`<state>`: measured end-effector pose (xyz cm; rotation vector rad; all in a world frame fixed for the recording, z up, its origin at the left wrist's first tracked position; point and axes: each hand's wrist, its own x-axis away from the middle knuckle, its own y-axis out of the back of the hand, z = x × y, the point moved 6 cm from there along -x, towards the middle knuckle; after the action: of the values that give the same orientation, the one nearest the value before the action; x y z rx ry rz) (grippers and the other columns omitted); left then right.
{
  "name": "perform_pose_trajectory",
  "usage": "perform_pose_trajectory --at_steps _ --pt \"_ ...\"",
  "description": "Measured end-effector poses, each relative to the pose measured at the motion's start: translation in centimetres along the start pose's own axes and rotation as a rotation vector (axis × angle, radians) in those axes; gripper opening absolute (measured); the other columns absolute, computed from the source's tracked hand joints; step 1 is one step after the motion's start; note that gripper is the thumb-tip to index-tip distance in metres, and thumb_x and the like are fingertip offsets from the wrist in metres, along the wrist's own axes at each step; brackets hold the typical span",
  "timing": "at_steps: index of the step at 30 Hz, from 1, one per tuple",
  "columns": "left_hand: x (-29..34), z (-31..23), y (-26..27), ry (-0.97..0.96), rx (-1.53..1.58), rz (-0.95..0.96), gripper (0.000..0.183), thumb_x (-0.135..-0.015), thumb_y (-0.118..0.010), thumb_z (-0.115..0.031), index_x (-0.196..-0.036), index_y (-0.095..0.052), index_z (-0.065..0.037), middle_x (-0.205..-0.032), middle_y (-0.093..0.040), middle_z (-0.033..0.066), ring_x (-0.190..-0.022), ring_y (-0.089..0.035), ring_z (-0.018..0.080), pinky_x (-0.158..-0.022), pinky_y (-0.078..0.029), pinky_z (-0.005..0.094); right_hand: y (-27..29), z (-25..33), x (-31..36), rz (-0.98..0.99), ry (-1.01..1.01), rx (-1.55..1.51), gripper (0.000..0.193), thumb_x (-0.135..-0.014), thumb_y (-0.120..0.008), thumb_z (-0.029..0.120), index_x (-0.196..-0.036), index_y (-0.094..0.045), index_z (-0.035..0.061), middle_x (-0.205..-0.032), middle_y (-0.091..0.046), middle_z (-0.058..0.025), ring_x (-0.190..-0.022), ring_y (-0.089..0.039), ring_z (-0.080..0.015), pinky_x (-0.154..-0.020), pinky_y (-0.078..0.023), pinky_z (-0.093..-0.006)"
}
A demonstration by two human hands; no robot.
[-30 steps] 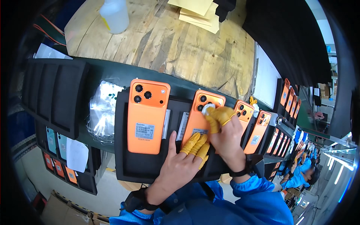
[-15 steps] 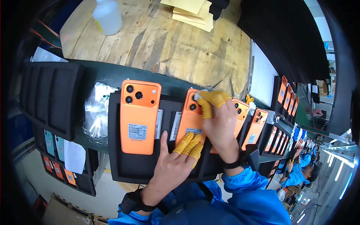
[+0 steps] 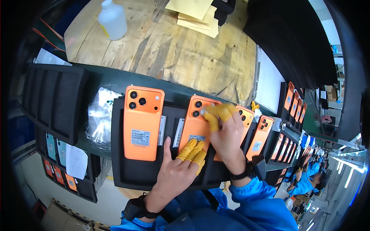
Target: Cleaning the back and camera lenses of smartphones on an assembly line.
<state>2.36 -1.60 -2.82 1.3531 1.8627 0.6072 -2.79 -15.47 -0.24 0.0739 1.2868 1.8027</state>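
Note:
An orange phone (image 3: 187, 128), camera side up, lies in the middle of a black foam tray (image 3: 133, 173). The yellow-cotted fingertips of my left hand (image 3: 178, 169) rest on its lower part, beside the label; the thumb stands apart. My right hand (image 3: 225, 136), also in yellow finger cots, pinches a small white wad (image 3: 204, 111) against the back beside the lower lens. Part of the phone is hidden under that hand. To its left lies another orange phone (image 3: 142, 117), face down. A third orange phone (image 3: 248, 114) is partly covered by my right hand.
A further orange phone (image 3: 260, 134) lies to the right. Clear plastic film (image 3: 101, 119) is left of the tray. Beyond are a wooden board (image 3: 162, 50), a white bottle (image 3: 112, 21) and yellow paper (image 3: 196, 23). An empty-slotted black tray (image 3: 52, 100) stands left; a co-worker (image 3: 308, 175) sits far right.
My right hand has shifted slightly down the phone, taking the white wad from near the upper lens to beside the lower one. The left hand keeps its place; the whole view has moved a little.

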Motion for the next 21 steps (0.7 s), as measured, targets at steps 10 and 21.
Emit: perform_pose_trajectory --at_steps 10,21 --pt "-0.1 0.2 0.1 0.017 -0.016 0.016 0.019 -0.079 -0.066 -0.017 -0.096 -0.069 -0.008 -0.056 -0.056 -0.0004 -0.049 -0.053 0.0111 -0.108 -0.018 0.0641 -0.4 -0.6 -1.8 0.011 0.041 -0.011 0.016 -0.071 -0.068 -0.002 -0.086 -0.062 0.0024 -0.082 -0.058 -0.0146 -0.073 -0.055 -0.0325 -0.064 -0.046 -0.0380" --pt "-0.2 0.2 0.1 0.016 -0.027 0.062 0.022 -0.078 -0.066 -0.016 -0.098 -0.069 -0.009 -0.065 -0.063 0.0013 -0.054 -0.057 0.0110 -0.107 -0.019 0.0644 -0.1 -0.5 -1.5 0.010 0.027 -0.024 0.019 -0.069 -0.072 0.000 -0.087 -0.067 0.0049 -0.088 -0.061 -0.0120 -0.079 -0.057 -0.0289 -0.068 -0.048 -0.0353"
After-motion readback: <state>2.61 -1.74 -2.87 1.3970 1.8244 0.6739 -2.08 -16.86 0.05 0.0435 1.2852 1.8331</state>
